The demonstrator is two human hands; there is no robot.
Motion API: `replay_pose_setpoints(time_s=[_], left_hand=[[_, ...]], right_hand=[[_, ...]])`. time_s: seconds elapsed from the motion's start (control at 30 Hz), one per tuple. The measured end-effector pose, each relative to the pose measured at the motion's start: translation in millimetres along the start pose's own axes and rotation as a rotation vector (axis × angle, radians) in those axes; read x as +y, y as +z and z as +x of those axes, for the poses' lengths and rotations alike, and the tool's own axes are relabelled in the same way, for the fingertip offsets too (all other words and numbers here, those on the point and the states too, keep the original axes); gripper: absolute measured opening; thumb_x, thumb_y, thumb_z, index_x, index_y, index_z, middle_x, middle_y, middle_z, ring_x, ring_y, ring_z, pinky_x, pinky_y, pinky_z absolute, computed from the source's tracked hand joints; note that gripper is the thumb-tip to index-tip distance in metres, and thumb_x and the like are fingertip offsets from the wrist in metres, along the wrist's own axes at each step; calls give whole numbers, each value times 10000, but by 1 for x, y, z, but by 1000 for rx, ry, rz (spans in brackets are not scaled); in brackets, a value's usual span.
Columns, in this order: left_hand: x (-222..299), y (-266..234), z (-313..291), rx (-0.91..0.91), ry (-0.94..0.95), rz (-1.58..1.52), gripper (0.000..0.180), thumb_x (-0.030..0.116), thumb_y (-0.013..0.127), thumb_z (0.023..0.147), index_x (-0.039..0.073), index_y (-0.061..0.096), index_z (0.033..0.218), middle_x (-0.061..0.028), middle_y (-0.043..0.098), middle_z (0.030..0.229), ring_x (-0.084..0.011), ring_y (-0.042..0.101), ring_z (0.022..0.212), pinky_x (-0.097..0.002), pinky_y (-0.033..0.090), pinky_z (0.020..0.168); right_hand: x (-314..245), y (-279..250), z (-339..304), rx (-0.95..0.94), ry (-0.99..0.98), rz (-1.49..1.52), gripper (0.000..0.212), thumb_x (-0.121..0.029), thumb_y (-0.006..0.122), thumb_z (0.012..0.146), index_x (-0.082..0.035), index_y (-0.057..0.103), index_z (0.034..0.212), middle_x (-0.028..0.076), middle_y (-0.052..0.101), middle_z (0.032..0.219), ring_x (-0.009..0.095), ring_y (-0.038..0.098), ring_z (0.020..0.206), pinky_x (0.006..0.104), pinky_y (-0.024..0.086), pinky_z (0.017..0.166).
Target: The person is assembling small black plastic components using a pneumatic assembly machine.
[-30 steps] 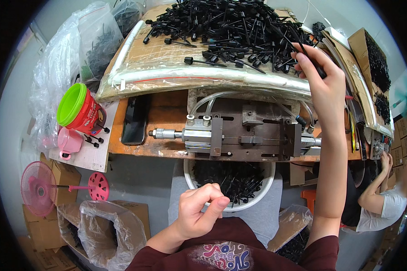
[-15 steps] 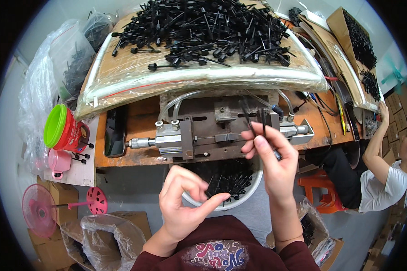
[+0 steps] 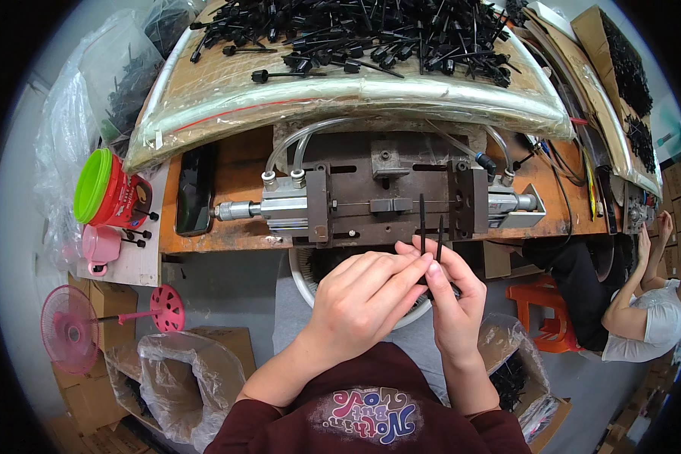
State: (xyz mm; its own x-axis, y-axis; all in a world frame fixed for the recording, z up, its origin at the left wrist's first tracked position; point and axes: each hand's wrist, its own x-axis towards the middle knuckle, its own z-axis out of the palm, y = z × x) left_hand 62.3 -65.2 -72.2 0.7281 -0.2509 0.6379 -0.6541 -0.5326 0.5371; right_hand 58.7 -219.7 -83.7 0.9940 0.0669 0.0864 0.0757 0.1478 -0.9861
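Two thin black rods (image 3: 422, 219) point up and away from the fingers of my right hand (image 3: 455, 299), which is closed around their lower parts. Their thicker ends are mostly hidden by the fingers. My left hand (image 3: 359, 303) has come across to meet it, with its fingertips pressed together at the lower part of the left rod; its thumb is hidden. Both hands are in front of a metal clamping fixture (image 3: 356, 175), which has a small block in the middle and a silver air cylinder (image 3: 286, 216) at its left end. Below them is a white basket (image 3: 301, 281), largely covered by my hands.
A heap of black knob-headed rods (image 3: 371, 34) lies on a plastic-wrapped cardboard sheet (image 3: 242, 83). At left are a phone (image 3: 196, 189), a red bucket (image 3: 129, 200) and a pink cup (image 3: 101, 246). A pink fan (image 3: 69, 329) stands lower left. A co-worker (image 3: 643, 321) sits at right by an orange stool (image 3: 541, 314).
My left hand has moved right and joined the right hand at the rods. My right hand has come down nearer my body. The view has shifted a little, so the bench appears higher.
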Motion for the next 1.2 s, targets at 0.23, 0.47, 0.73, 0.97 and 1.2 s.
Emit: replay_pose_setpoints(time_s=[0.23, 0.47, 0.73, 0.97, 1.2], left_hand=[[-3, -1, -6, -17, -4, 6, 285, 51, 711, 812, -8, 680, 1090, -106, 675, 1029, -273, 662, 905, -419, 520, 878], [-12, 3, -7, -38, -104, 178, 296, 52, 749, 794, 6, 702, 1083, -122, 679, 1168, -260, 663, 962, -405, 522, 883], [-20, 9, -1, -139, -26, 354, 233, 61, 727, 804, -11, 709, 1024, -150, 656, 1280, -235, 688, 902, -371, 527, 877], [-19, 6, 6, -202, -16, 399, 222, 59, 733, 788, -22, 709, 993, -167, 656, 1275, -224, 688, 834, -346, 533, 833], [-21, 7, 6, -184, -30, 362, 213, 45, 733, 786, -25, 700, 985, -170, 654, 1276, -246, 692, 838, -336, 545, 805]], right_hand=[[-2, -8, -5, -49, 49, -20, 314, -70, 500, 1029, 90, 560, 1293, 195, 696, 1141, 198, 708, 930, 293, 594, 745], [-6, -15, -4, 46, -34, -59, 237, -120, 483, 1048, 62, 552, 1182, 202, 722, 1040, 187, 719, 755, 256, 549, 643], [-7, -19, -12, 17, 16, -19, 229, -162, 449, 1064, 29, 559, 1003, 213, 729, 948, 173, 681, 619, 251, 511, 576], [-11, -18, -12, 14, 55, -19, 277, -178, 452, 1063, 37, 569, 932, 207, 728, 851, 167, 650, 559, 252, 498, 538], [-9, -19, -14, 14, 60, -59, 325, -186, 454, 1063, 60, 625, 936, 187, 727, 812, 152, 633, 555, 248, 493, 529]])
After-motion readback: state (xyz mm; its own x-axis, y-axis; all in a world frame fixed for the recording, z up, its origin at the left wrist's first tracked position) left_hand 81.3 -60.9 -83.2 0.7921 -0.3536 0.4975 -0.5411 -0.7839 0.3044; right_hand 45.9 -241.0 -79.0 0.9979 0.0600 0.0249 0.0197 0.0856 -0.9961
